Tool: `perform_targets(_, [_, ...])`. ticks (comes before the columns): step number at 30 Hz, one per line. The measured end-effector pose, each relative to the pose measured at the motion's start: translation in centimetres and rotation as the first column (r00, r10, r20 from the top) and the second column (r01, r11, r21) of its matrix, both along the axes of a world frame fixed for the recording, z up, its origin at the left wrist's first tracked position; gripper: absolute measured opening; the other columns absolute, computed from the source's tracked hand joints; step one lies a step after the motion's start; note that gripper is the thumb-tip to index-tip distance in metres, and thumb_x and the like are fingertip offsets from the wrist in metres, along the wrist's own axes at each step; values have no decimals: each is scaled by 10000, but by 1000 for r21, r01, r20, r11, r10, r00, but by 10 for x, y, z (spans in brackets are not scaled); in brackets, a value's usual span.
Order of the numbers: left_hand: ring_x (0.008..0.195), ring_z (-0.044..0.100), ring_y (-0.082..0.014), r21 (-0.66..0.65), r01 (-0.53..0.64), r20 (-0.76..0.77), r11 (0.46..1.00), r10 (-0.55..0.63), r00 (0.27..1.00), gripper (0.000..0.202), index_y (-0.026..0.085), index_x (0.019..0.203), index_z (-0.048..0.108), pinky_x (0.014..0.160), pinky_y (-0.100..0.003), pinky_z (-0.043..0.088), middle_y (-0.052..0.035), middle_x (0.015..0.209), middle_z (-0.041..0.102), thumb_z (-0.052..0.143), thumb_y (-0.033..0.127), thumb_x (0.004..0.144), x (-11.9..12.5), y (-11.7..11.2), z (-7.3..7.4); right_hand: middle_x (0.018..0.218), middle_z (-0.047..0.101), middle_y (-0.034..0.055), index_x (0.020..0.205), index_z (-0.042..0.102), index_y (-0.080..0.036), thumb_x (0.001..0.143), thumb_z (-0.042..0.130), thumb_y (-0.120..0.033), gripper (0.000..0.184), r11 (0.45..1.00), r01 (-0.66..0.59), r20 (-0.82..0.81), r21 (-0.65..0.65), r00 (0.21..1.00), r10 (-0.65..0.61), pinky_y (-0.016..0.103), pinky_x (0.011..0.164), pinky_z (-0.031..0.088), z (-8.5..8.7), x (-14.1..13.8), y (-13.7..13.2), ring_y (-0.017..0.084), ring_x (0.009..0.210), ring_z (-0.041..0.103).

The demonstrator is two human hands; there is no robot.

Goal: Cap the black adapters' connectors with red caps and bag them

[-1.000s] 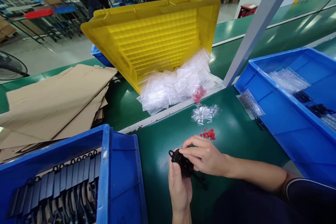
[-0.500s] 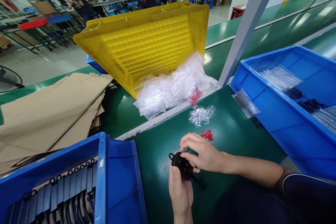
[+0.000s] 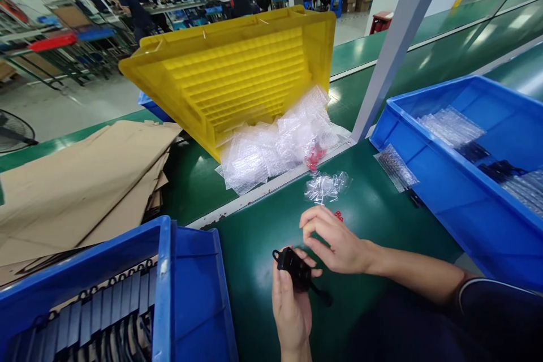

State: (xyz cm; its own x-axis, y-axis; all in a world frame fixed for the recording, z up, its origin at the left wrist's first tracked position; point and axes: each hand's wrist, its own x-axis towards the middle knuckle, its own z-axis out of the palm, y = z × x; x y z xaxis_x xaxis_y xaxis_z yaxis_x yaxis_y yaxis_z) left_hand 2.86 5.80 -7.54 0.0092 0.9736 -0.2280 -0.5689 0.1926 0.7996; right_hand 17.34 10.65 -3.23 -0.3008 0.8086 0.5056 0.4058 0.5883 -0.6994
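My left hand (image 3: 292,311) is closed around a black device (image 3: 294,268) with a loop at its top end and a short black cable hanging below. The device's exact kind does not show. To the right, my right hand (image 3: 335,240) is raised apart from the device, its fingers bent and the thumb separate, with nothing visible in them. Just behind that hand lie small red rings (image 3: 338,215), mostly covered by it. Farther back on the green bench (image 3: 254,249) is a pile of small clear plastic pieces (image 3: 326,186).
A blue bin (image 3: 195,283) at left holds rows of black devices. Another blue bin (image 3: 424,153) at right holds bubble-wrapped ones; a bubble-wrap pouch (image 3: 396,167) leans beside it. Behind are a tilted yellow crate (image 3: 237,73), bubble bags (image 3: 271,147), cardboard (image 3: 85,175) and a grey post (image 3: 399,45).
My right hand has come off the black device and moved a little to the right and up, now covering most of the red rings. My left hand keeps holding the device.
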Motion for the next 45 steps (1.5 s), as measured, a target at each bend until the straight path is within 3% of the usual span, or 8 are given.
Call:
perform_targets(8, [906,635,-174,-64,-22,1,998,22,1000,376,251,1133,656,749,-267,563,-75,1085,657,630,478,834,-1,-4,-10,1069,524,91,879,531,-180,934,474,-154,84,992,-55,94,-117,993,67,353,882,451,-10,-5,0,196,1021,474])
perform_targets(14, [1062,620,-213,-91,-65,5,994,66,998,419,257,1127,664,830,-265,539,-76,1136,667,693,487,777,1,-5,-13,1015,519,92,872,466,-183,927,406,-118,104,994,-92,62,-60,994,95,362,877,438,-13,-11,0,199,987,462])
perform_targets(27, [1032,632,-205,-91,-81,-8,993,81,997,424,252,1149,652,786,-249,542,-76,1105,668,683,476,791,0,-7,-13,1052,514,91,886,476,-186,947,446,-173,69,991,-62,35,-121,997,67,363,878,431,-11,-9,-5,198,1004,459])
perform_targets(31, [881,663,-190,-45,-44,-6,998,44,999,376,223,1085,672,708,-258,561,-76,1001,673,659,479,810,-1,-3,-5,990,511,81,870,455,-190,941,405,-146,98,994,-103,-37,-34,994,101,355,854,439,-4,-6,-6,191,969,473])
perform_targets(35, [774,659,-175,-41,-44,-18,998,43,999,342,218,1009,677,640,-280,579,-46,904,641,637,500,819,-3,2,4,1006,501,84,844,463,-196,934,410,-150,114,985,171,-15,1,985,-171,363,856,445,2,18,14,198,974,493])
perform_targets(39, [814,674,-204,-71,-64,-22,995,63,998,363,225,999,681,642,-305,593,-44,919,643,668,517,784,-5,4,4,1111,513,139,819,525,-179,888,463,-160,94,869,491,305,65,819,-486,448,956,412,-29,54,60,269,1104,446])
perform_targets(42, [830,688,-231,-115,-101,-13,988,101,995,394,219,983,692,665,-335,598,-52,917,667,706,529,740,-5,5,-1,1084,538,172,742,544,-165,808,508,-119,88,860,510,384,32,788,-481,466,898,457,-62,76,88,309,1091,454])
perform_targets(45, [863,697,-252,-164,-171,-5,971,173,985,423,221,960,706,739,-358,588,-58,920,699,734,550,695,-7,9,-9,1113,533,180,836,571,-144,789,508,-108,87,852,522,349,27,794,-498,492,925,443,-72,86,94,311,1111,453])
